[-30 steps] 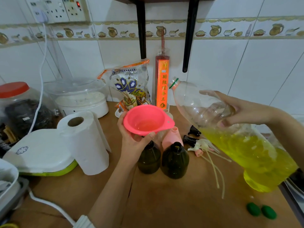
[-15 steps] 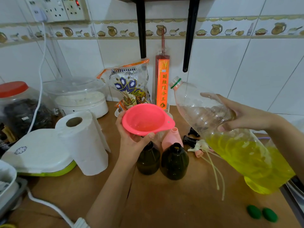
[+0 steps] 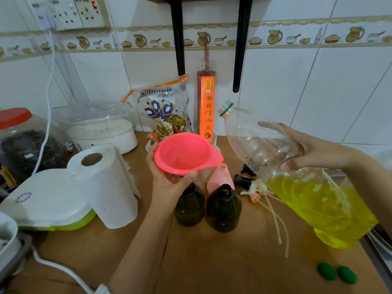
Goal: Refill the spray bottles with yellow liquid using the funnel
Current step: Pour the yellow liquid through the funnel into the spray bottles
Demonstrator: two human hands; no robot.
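Since a second ago the big bottle has tipped a little steeper, its open neck raised toward the funnel, while the funnel has hardly shifted.

The right hand curls round the big bottle's clear upper part; the yellow liquid sits in its lower end, none near the neck. The left hand grips the funnel from beneath, thumb on the near rim, holding it above the left dark bottle. Whether the spout is seated in that bottle's mouth cannot be told, as the hand hides it.

The step looks like lining up to pour. Next, the neck must come over the funnel's bowl and tilt down slowly, with the funnel kept steady.

Counted: two dark bottles, the second just right of the first; one pink bottle behind them; at least two spray heads right of them, perhaps more; two green caps well to the right and nearer.
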